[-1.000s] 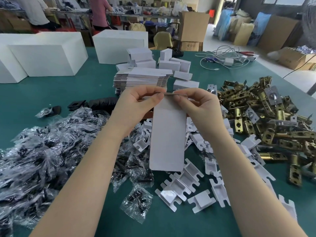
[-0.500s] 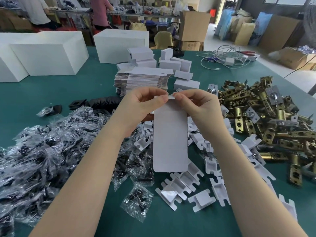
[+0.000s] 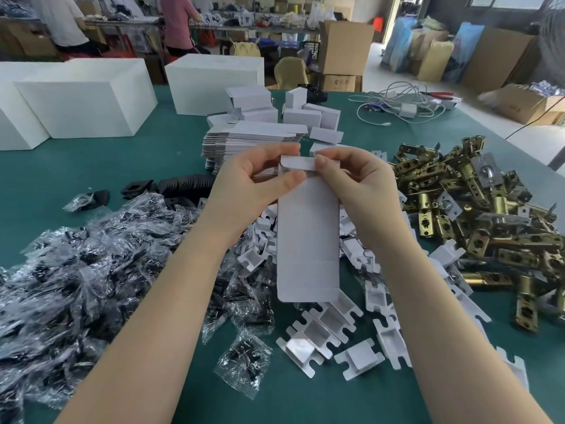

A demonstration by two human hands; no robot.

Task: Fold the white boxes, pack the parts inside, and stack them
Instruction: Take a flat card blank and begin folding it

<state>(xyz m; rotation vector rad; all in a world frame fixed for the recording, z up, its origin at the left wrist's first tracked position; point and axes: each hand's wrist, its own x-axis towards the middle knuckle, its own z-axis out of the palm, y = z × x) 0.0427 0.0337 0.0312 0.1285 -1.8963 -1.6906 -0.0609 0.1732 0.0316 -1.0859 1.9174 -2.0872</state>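
I hold a flat white box blank [image 3: 307, 240] upright above the table's middle. My left hand [image 3: 250, 185] pinches its upper left edge, thumb on the front. My right hand [image 3: 354, 182] pinches the top flap [image 3: 298, 163], which is bent toward me. Behind the hands lies a stack of flat white blanks [image 3: 250, 139], with several folded white boxes [image 3: 305, 116] beyond it. Brass latch parts [image 3: 477, 215] are heaped on the right. Clear bags of black screws [image 3: 91, 264] are piled on the left. White cardboard inserts [image 3: 330, 332] lie under the blank.
The green table [image 3: 91, 169] carries large white boxes [image 3: 85, 99] at the back left and centre, black plates [image 3: 177, 185] left of my hands, and a tangle of white cables [image 3: 397, 105] at the back right. Brown cartons and people stand beyond the table.
The blank's top flap has been folded over toward me; before it stood edge-on between my fingertips. Both hands stay at the top of the blank, which has shifted slightly right.
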